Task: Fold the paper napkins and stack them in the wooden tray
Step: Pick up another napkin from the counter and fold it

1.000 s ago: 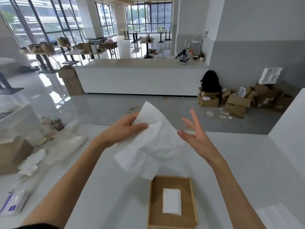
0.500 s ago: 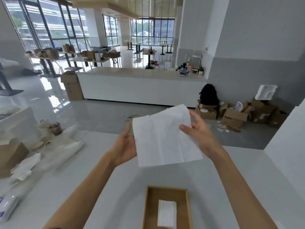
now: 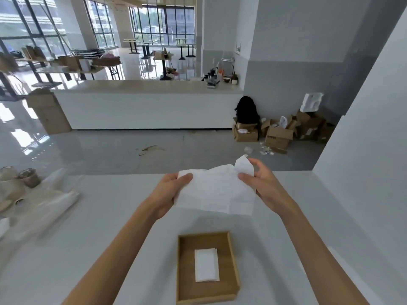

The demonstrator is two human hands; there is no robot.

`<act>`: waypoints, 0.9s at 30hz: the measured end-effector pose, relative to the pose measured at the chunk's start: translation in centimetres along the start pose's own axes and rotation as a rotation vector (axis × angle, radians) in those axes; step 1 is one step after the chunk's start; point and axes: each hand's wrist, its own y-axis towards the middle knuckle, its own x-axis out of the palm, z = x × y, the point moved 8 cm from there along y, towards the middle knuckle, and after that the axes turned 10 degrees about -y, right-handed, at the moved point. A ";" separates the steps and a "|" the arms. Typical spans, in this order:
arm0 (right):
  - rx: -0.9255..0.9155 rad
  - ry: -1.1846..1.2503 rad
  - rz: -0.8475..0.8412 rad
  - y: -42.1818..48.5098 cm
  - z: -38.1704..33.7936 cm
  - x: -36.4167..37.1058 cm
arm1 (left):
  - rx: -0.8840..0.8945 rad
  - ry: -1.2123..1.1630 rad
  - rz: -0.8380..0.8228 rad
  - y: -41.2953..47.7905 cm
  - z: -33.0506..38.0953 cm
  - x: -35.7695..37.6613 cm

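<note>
I hold a white paper napkin [image 3: 214, 191] in the air above the white table, spread wide between both hands. My left hand [image 3: 170, 193] pinches its upper left corner. My right hand [image 3: 263, 186] pinches its upper right corner, where a flap of paper sticks up. Below, near the table's front edge, stands the wooden tray [image 3: 234, 260]. One folded white napkin [image 3: 206, 265] lies flat inside it.
Clear plastic wrapping [image 3: 47, 209] and paper cups [image 3: 28, 178] lie at the table's left side. A white wall panel [image 3: 363, 172] rises along the right. Beyond the table are a white counter [image 3: 143, 106] and cardboard boxes [image 3: 279, 133] on the floor.
The napkin went from crumpled in my left hand alone to held by both hands, then lowered and stretched wider. The view tilted up, so the tray sits fully in view.
</note>
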 end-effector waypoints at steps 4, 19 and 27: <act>0.006 0.076 -0.002 0.3 -0.5 -0.9 | -0.059 -0.184 -0.195 -0.6 0.0 1.9; 0.008 -0.014 -0.089 0.5 -0.7 -0.4 | 0.155 0.039 -0.009 -1.9 1.7 -0.5; -0.069 0.110 -0.032 0.6 -1.8 -1.0 | 0.236 0.027 -0.060 -2.2 2.8 -0.6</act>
